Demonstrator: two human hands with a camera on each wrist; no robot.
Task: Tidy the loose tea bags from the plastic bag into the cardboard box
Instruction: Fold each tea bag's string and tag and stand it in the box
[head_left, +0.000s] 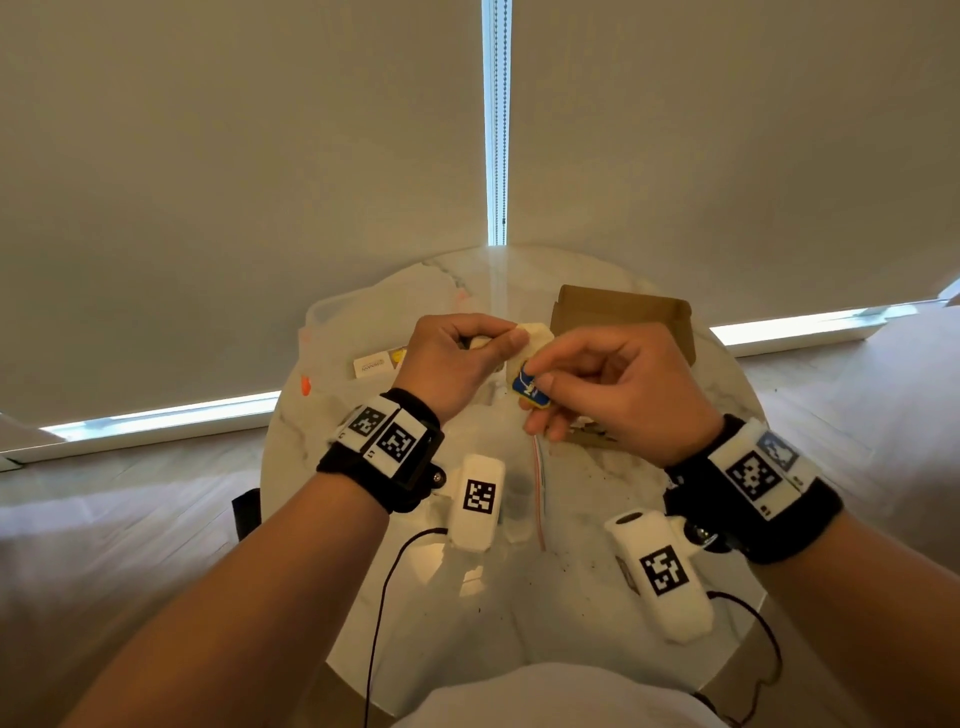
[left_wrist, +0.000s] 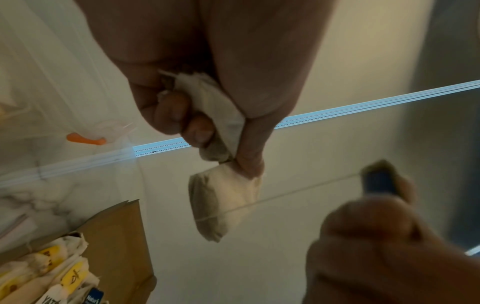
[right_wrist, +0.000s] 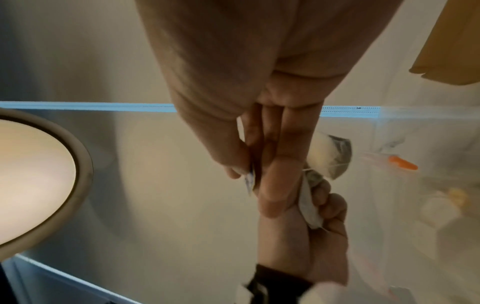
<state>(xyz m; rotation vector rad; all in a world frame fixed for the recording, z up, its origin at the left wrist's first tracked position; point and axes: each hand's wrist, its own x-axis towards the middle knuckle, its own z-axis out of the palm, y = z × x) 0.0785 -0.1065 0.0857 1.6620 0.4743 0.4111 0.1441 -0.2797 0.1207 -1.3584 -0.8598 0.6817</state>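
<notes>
plastic bag (head_left: 363, 322) left on table (head_left: 519, 597) | cardboard box (head_left: 623, 312) right | hands between, above

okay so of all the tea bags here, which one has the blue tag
The tea bag held in the air by the left hand; the right hand pinches its blue tag. Most tea bags in the box show yellow tags.

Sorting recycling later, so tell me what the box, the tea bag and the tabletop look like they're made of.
Box: plain brown cardboard, matte, raw cut flap edge.
Tea bag: thin off-white filter paper, crumpled, dull; likely paper.
Tabletop: white with grey veins, glossy reflections; marble or a marble-look surface.
</notes>
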